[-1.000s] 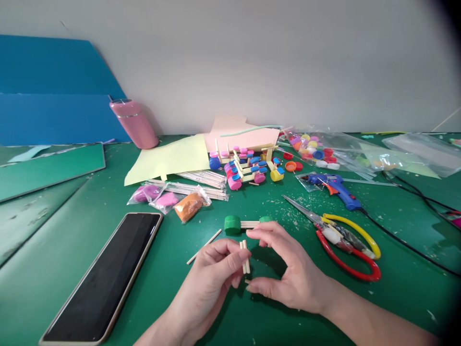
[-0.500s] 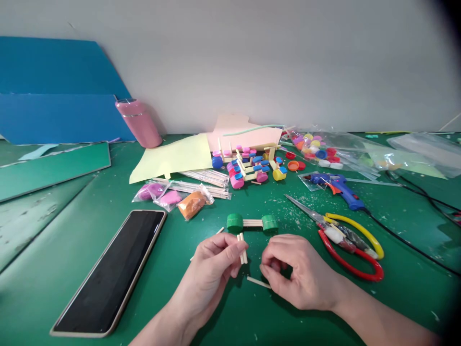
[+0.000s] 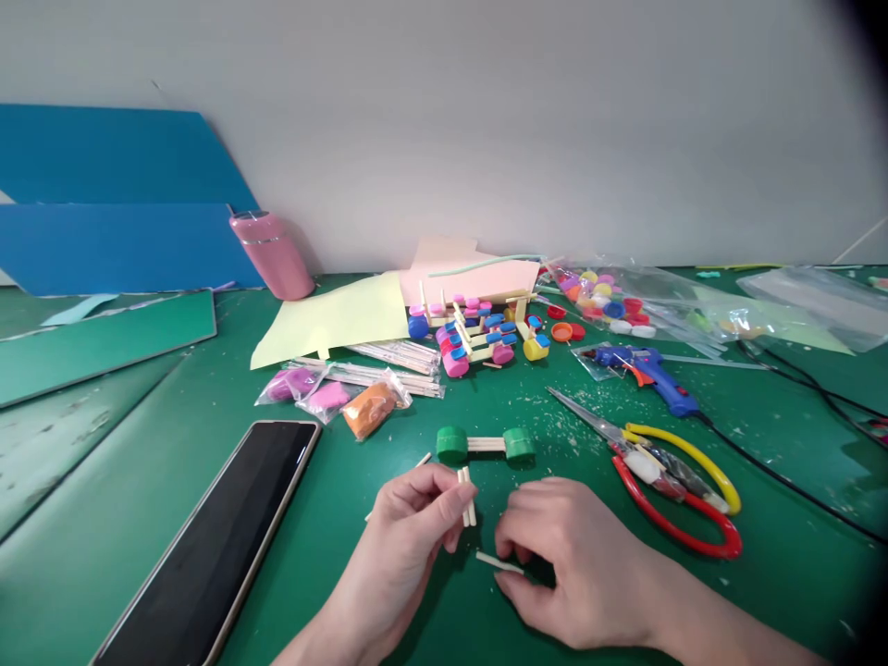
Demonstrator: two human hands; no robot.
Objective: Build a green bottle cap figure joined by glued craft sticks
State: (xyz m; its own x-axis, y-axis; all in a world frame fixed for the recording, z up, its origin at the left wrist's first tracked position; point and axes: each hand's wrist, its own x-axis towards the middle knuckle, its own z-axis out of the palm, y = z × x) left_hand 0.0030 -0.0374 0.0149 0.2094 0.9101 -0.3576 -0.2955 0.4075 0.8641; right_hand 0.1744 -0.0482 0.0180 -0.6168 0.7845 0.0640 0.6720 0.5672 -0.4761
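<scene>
I see my left hand (image 3: 409, 527) near the front edge of the desk (image 3: 125, 481), its fingers (image 3: 444, 504) pinched on a pair of short sticks (image 3: 467, 496) held upright. My right hand (image 3: 575, 564) lies just beside it, fingers curled down onto a single stick (image 3: 498, 562) that rests flat on the desk; thumb and fingertips touch its right end, so I read them as closed on it. Just behind both hands sits an axle (image 3: 486, 445) with two green wheels. Scissors (image 3: 666, 481) lie to the right, a glue gun (image 3: 648, 370) behind them. A phone (image 3: 215, 536) lies toward the front left corner.
</scene>
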